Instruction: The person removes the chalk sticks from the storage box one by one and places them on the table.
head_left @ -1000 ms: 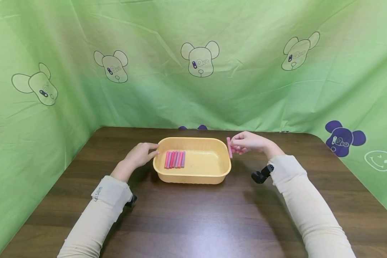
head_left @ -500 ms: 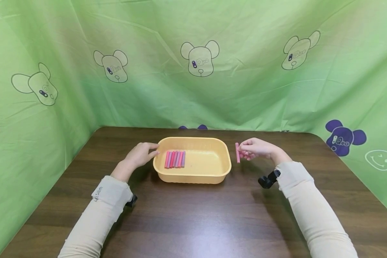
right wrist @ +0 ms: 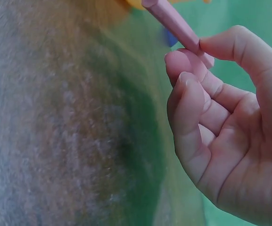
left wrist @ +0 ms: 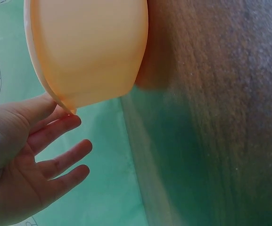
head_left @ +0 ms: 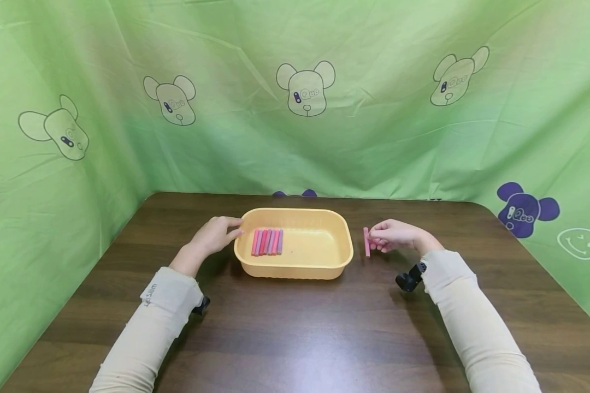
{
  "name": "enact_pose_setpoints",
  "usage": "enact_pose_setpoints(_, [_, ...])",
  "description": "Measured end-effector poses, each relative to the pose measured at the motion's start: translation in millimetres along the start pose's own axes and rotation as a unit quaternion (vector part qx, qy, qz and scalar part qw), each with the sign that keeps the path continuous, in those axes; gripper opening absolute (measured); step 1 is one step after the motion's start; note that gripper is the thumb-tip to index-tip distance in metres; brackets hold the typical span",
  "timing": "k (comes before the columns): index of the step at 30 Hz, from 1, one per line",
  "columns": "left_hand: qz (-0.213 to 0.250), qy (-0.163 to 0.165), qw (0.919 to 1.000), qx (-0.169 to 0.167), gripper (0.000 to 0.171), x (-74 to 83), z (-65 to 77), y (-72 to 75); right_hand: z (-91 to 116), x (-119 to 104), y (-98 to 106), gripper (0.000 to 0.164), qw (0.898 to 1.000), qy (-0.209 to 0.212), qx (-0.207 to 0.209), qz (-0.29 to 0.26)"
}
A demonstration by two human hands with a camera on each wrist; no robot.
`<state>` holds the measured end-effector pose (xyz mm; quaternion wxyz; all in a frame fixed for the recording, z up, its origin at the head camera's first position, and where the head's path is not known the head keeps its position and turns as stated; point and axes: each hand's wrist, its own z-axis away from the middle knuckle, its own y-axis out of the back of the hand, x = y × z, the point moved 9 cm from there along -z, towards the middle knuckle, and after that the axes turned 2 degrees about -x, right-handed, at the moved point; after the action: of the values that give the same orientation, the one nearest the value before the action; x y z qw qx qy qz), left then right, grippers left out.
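A yellow plastic basin [head_left: 295,272] stands on the table. Its left end is held by my left hand [head_left: 212,236]; in the left wrist view the thumb and index finger pinch the rim of the basin [left wrist: 91,52] while the other fingers spread below. Right of the basin, my right hand [head_left: 395,234] pinches a pink stick [head_left: 366,243] between thumb and fingertips. The right wrist view shows this pink stick [right wrist: 176,23] as straight and flat-sided, slanting away from the fingers. Inside the basin, several pink, red and purple sticks [head_left: 267,242] lie side by side at the left.
The brown wooden table [head_left: 295,333] reaches back to a green curtain [head_left: 226,153] printed with bear heads. Small black cameras are strapped to both wrists, the right camera [head_left: 410,277] hanging below its sleeve.
My right hand has moved rightward from the basin's right rim and lower toward the viewer, carrying the pink stick. The left hand and the basin have stayed in place.
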<state>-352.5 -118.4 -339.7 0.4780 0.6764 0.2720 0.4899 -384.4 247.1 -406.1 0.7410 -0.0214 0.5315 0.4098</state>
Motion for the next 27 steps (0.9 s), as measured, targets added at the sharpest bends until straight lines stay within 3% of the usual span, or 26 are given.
enact_pose_setpoints(14, [0.004,0.011,0.9999,-0.005,0.038,-0.5,0.8,0.3,-7,13,-4,0.015,1.000,-0.019,-0.003,0.001])
enact_pose_setpoints(27, [0.016,0.023,0.9995,-0.014,0.039,-3.2,-0.4,-3.2,-12,15,-5,0.017,0.998,-0.043,0.004,0.043])
